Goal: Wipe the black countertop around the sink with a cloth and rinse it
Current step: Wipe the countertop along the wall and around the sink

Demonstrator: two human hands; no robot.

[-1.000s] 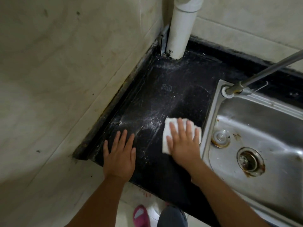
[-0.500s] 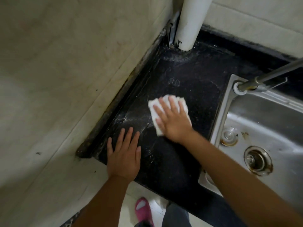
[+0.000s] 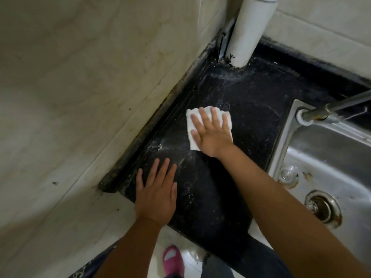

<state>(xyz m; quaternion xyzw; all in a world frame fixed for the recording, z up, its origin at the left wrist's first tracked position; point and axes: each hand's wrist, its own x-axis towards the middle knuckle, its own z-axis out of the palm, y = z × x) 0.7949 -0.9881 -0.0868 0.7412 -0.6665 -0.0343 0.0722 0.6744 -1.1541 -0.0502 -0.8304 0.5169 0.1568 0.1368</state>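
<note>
My left hand lies flat near the front edge of the black table, fingers straight and slightly spread. Further in, my right hand presses the white cloth flat, fingers spread. The steel sink sits to the right; a white pipe stands in the far corner.

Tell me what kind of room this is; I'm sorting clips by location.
Probably a home kitchen corner: a stainless steel sink with a faucet is set in a black countertop against tiled walls.
</note>
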